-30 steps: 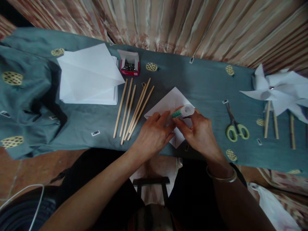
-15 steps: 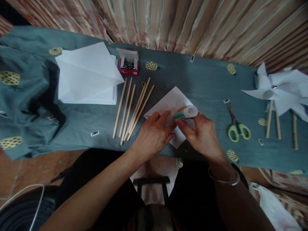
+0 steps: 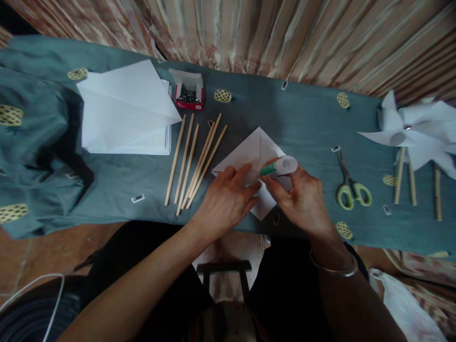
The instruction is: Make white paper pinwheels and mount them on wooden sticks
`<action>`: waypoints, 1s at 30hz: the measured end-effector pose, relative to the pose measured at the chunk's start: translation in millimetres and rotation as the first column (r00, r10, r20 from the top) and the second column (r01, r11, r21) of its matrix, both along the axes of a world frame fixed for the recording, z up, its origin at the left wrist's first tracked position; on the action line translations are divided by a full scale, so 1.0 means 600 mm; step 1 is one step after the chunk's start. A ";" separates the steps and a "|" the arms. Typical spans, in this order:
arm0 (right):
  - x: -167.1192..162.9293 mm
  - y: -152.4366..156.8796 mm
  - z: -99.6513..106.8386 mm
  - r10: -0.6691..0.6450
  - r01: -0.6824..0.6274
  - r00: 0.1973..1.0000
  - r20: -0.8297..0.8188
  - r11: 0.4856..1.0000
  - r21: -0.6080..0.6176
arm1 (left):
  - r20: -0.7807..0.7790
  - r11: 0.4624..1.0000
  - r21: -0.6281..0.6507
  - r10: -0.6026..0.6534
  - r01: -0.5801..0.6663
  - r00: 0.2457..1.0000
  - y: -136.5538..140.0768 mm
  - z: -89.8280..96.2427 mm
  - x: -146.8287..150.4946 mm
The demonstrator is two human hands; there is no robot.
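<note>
A white paper square with crease lines lies turned like a diamond in front of me. My left hand rests on its left part, fingers spread and pressing it down. In my right hand is a glue stick with a green label and a white end, held tilted over the middle of the paper. Its tip points at the paper near my left fingertips; whether it touches cannot be made out. Several wooden sticks lie just left of the paper.
A stack of white paper and a red box of metal pins stand to the left and back. Green-handled scissors lie on the right. White paper pinwheels on sticks lie at far right, on the teal cloth.
My right hand and the glue stick have shifted slightly to the right over the paper. My left hand stays in place.
</note>
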State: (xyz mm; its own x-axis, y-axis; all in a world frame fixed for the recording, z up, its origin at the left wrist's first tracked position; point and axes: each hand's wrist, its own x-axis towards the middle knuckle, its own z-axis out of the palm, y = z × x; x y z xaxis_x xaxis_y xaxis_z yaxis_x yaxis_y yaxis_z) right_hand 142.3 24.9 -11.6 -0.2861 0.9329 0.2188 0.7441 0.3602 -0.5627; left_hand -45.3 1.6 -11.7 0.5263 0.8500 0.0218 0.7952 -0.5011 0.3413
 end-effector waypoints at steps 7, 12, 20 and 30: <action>0.001 0.000 -0.004 -0.029 0.029 1.000 -0.002 1.000 -0.004 | 0.009 1.000 0.012 -0.007 0.007 1.000 0.000 -0.001 -0.001; 0.003 0.000 -0.005 -0.039 0.039 0.999 -0.007 0.999 -0.006 | 0.004 1.000 0.013 -0.002 0.002 1.000 0.000 -0.001 -0.001; 0.000 0.000 -0.006 -0.072 0.072 0.997 -0.008 0.997 0.012 | 0.008 1.000 0.019 0.004 -0.004 1.000 0.000 0.001 0.001; -0.003 0.004 -0.013 -0.112 0.112 0.994 -0.005 0.993 0.030 | 0.010 1.000 0.014 0.008 -0.008 1.000 0.001 0.001 0.002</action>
